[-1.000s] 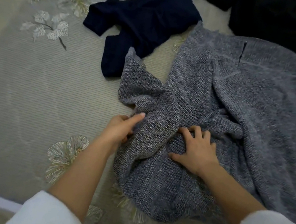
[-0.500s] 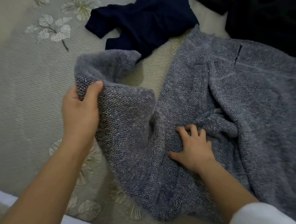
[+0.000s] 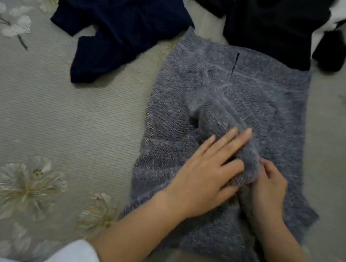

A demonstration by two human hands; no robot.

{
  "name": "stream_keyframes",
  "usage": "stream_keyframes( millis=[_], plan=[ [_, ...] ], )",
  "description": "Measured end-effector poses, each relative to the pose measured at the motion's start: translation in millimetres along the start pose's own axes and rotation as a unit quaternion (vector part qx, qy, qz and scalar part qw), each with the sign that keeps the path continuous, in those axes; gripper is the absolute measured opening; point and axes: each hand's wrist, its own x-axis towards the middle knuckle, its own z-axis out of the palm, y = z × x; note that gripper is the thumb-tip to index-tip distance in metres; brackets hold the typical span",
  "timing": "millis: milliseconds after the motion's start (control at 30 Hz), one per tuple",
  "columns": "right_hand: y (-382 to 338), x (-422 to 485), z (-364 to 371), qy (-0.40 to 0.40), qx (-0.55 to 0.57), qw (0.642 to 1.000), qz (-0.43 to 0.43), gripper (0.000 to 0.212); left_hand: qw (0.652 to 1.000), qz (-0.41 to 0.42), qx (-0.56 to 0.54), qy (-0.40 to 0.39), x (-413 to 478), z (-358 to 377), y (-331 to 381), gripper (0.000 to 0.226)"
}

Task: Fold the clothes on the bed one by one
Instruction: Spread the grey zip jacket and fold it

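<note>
Grey knitted sweater [image 3: 266, 103] spread flat on the pale floral bedspread [image 3: 59, 116].
Left hand [image 3: 203, 174] presses the folded sleeve [image 3: 214, 110], fingers straight and slightly apart; right hand [image 3: 270, 187], fingers curled, seems to pinch its end.

home bedroom | floral bedspread [image 3: 28, 184] | loose clothes [image 3: 124, 23] lying on it
</note>
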Motion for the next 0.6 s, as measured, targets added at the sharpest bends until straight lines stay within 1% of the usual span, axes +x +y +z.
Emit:
stream_keyframes(
  millis=[33, 67, 100, 167, 200, 233, 267, 333, 367, 433, 467, 533, 600],
  plan=[
    [-3.2, 7.9, -4.3, -0.009, -0.015, 0.999, 0.033, 0.023, 0.998, -0.020, 0.046, -0.037, -12.2, 10.5, 0.3, 0.020],
    [-4.8, 14.1, -6.1, -0.038, -0.025, 0.995, 0.084, 0.024, 0.993, -0.062, 0.073, -0.069, -24.8, 16.6, -1.2, 0.022],
    [-4.3, 19.3, -6.3, -0.079, -0.017, 0.986, 0.147, 0.024, 0.987, -0.109, 0.073, -0.092, -36.9, 19.6, -4.4, 0.022],
    [-2.9, 26.4, -3.7, -0.150, 0.057, 0.952, 0.261, 0.024, 0.979, -0.178, 0.011, -0.103, -55.6, 17.4, -12.9, 0.014],
    [-2.7, 28.7, -0.9, -0.168, 0.110, 0.934, 0.296, 0.025, 0.974, -0.202, -0.028, -0.102, -61.2, 13.3, -16.3, 0.013],
    [-3.2, 30.8, 2.5, -0.183, 0.161, 0.917, 0.317, 0.030, 0.969, -0.222, -0.052, -0.093, -65.0, 8.7, -18.1, 0.018],
    [-4.6, 31.7, 7.7, -0.201, 0.195, 0.903, 0.327, 0.038, 0.970, -0.224, -0.057, -0.078, -68.2, 3.9, -19.6, 0.022],
    [-11.5, 31.0, 24.0, -0.251, 0.195, 0.891, 0.325, 0.049, 0.981, -0.183, -0.034, -0.054, -70.1, -4.7, -20.7, 0.021],
    [-18.5, 29.2, 34.5, -0.282, 0.188, 0.885, 0.318, 0.048, 0.986, -0.162, -0.021, -0.046, -69.1, -7.6, -20.3, 0.019],
    [-37.3, 27.4, 54.3, -0.320, 0.188, 0.878, 0.302, 0.036, 0.989, -0.140, -0.007, -0.039, -66.3, -9.1, -19.2, 0.019],
    [-47.9, 29.8, 60.6, -0.322, 0.184, 0.885, 0.281, 0.031, 0.990, -0.137, 0.003, -0.037, -64.5, -7.9, -18.4, 0.025],
    [-69.5, 42.1, 65.4, -0.305, 0.185, 0.911, 0.209, 0.031, 0.989, -0.143, 0.020, -0.031, -61.3, -4.0, -14.6, 0.046],
    [-88.9, 59.2, 57.5, -0.291, 0.205, 0.925, 0.133, 0.029, 0.987, -0.157, 0.025, -0.019, -56.4, -2.3, -9.8, 0.062]
  ],
)
